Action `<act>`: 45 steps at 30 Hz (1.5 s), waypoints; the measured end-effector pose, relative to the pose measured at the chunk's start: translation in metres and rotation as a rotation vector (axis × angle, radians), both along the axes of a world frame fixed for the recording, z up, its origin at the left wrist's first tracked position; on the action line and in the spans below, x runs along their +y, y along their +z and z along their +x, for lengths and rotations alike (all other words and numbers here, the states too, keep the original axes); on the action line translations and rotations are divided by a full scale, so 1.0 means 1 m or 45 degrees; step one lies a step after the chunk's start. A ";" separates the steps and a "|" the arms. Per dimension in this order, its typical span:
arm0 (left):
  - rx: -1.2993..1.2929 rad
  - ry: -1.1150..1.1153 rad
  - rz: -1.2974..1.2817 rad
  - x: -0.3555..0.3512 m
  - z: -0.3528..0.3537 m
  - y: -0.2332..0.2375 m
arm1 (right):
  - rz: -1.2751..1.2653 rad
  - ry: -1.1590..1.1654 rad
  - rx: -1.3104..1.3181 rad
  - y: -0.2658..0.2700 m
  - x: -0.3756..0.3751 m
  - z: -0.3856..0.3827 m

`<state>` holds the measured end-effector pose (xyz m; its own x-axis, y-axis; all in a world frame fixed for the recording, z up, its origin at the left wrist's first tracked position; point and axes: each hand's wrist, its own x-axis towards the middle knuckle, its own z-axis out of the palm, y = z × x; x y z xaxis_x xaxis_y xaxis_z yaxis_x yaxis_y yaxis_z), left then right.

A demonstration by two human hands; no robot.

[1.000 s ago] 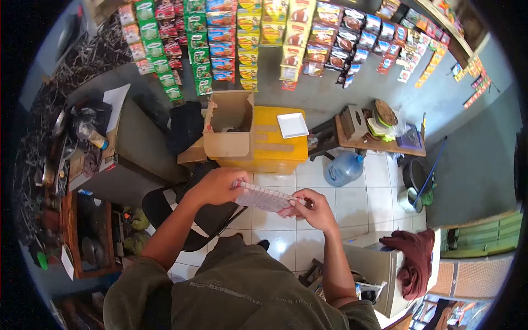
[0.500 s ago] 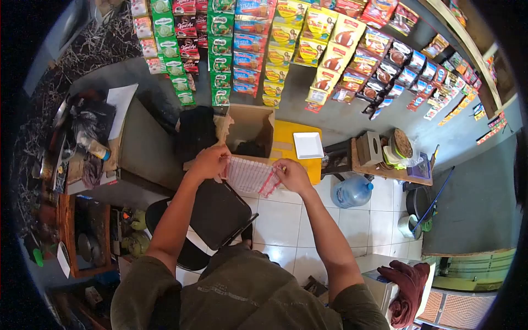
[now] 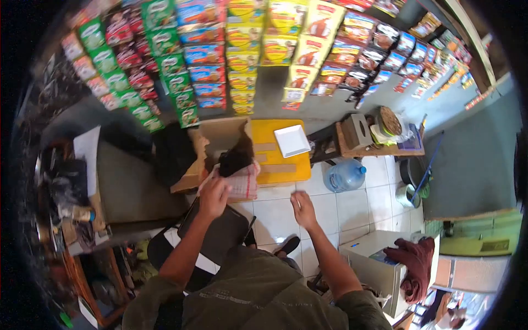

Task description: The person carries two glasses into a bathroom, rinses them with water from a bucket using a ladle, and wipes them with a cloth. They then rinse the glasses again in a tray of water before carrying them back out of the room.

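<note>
A white checked cloth with red stripes lies draped over the front edge of an open cardboard box. Just in front of the cloth's left side is my left hand, its fingers loosely bent and apart; whether it still touches the fabric is hard to see. My right hand hovers over the floor tiles, away from the cloth, fingers slightly curled with nothing in them. Inside the box, behind the cloth, sits something black.
Right of the box, a white square tray rests on a yellow surface. A blue water jug stands on the tiled floor. A dark chair is close below my left hand. Sachet strips hang along the wall.
My right hand has let go of the cloth and moved down and right. The cloth, stretched between both hands before, now hangs over the box edge. The view has shifted.
</note>
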<state>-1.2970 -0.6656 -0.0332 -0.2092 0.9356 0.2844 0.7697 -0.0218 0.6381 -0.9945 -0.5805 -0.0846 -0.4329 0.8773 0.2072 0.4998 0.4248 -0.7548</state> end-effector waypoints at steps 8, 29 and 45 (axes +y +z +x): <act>-0.272 -0.558 -0.403 0.034 0.134 0.005 | -0.462 -0.477 0.182 -0.002 -0.073 0.147; -0.037 -1.284 -0.682 0.196 0.468 0.029 | -0.462 -0.545 0.163 0.016 0.011 0.436; 0.596 -1.656 -1.104 0.403 0.562 0.012 | -0.661 -0.316 -0.236 0.055 0.210 0.503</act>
<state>-0.7346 -0.2630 -0.0213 0.7523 0.3070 -0.5829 0.6394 -0.5535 0.5337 -0.4917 -0.3703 -0.0299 -0.1904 0.9230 -0.3344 0.6798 -0.1218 -0.7232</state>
